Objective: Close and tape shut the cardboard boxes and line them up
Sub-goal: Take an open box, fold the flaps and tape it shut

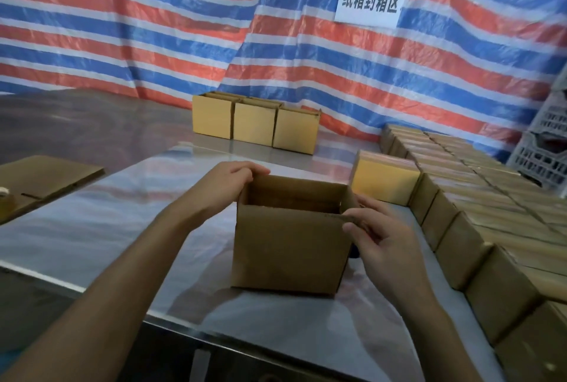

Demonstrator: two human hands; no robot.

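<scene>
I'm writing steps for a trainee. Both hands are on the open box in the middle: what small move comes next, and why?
Probably fold the top flaps inward. The open box shows its dark inside, the left hand holds its far left corner and the right hand pinches the right edge; taping cannot start yet, and the tape roll lies far left.

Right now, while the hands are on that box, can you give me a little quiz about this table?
1. The left hand and right hand hold the middle box. True or false: it is already taped shut.
2. How many boxes stand side by side in the back row?
3. The long line of closed boxes is: A on the left, B on the right, C on the floor.

Key: 1 false, its top is open; 2 three; 3 B.
</scene>
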